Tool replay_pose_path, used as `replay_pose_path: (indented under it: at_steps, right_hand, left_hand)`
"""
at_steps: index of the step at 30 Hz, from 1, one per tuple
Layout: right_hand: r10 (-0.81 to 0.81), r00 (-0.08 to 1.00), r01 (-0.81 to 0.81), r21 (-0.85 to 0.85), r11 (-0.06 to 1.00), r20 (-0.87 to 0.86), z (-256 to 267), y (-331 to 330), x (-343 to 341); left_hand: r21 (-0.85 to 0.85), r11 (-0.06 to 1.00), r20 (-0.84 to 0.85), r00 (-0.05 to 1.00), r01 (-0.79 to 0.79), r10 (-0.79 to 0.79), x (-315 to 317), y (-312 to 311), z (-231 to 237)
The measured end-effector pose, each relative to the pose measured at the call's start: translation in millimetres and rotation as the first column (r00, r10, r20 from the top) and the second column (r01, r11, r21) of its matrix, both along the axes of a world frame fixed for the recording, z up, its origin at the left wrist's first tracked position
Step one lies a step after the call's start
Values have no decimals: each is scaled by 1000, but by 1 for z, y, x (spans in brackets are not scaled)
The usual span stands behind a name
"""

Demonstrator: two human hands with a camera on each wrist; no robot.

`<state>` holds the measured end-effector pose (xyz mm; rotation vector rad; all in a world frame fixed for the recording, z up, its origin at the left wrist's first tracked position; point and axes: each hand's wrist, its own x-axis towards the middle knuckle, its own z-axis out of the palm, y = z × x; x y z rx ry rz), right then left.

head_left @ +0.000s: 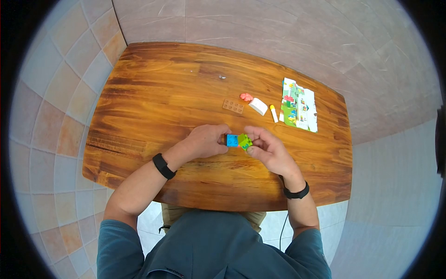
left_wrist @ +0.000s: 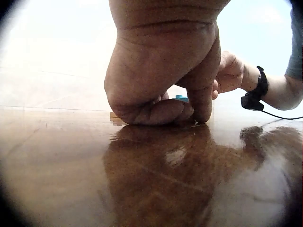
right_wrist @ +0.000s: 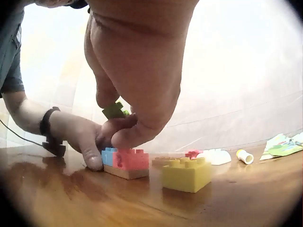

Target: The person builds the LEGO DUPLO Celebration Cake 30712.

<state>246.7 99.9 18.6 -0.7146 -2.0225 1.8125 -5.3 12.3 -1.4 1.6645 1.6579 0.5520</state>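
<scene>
My left hand rests low on the table and holds the end of a small brick stack by its blue brick. Beside the blue brick sits a pink brick, both on a tan brick underneath. Just above this stack, my right hand pinches a tilted green brick between thumb and fingers. In the right wrist view a gap shows between the green brick and the pink one. A yellow brick stands on the table close by, hidden from the head view.
Beyond the hands on the wooden table lie a brown brick, a red flower-like piece, a white curved piece and a white tube with a yellow end. A printed picture sheet lies at the right.
</scene>
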Motion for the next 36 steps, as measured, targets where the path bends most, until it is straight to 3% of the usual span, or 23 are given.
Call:
replay_pose_path:
  at_steps: [2, 5, 14, 24, 27, 29, 30, 32, 36]
  right_hand:
    - [31, 997, -41, -149, 988, -68, -1, 1, 1]
    - [40, 995, -58, -223, 973, -86, 5, 1, 0]
    - [65, 995, -85, -327, 941, -71, 10, 6, 3]
    - [52, 995, -76, -332, 940, -80, 3, 2, 0]
    - [-43, 996, 25, -206, 978, -80, -2, -7, -6]
    - [-104, 992, 80, 270, 960, 75, 5, -12, -9]
    - [-104, 992, 80, 269, 960, 76, 11, -15, -11]
    - [-162, 979, 78, 501, 862, 127, 22, -21, -17]
    - [-180, 971, 48, 607, 793, 159, 20, -26, -27]
  left_hand:
    - [4, 1000, -5, 1000, 3, -3, 0, -1, 0]
    - [-10, 1000, 13, 1000, 4, -4, 0, -1, 3]
    - [7, 1000, 11, 1000, -3, 3, -1, -1, 0]
    - [-3, 1000, 8, 1000, -2, 2, 0, -1, 0]
    - [-1, 1000, 0, 1000, 0, 0, 0, -1, 0]
    - [10, 1000, -12, 1000, 2, -2, 1, -2, 0]
    - [10, 1000, -12, 1000, 2, -2, 1, -1, -2]
    - [40, 999, -33, 999, 9, -7, 0, -1, -5]
    - [90, 996, -19, 1000, -3, 5, 1, -3, -10]
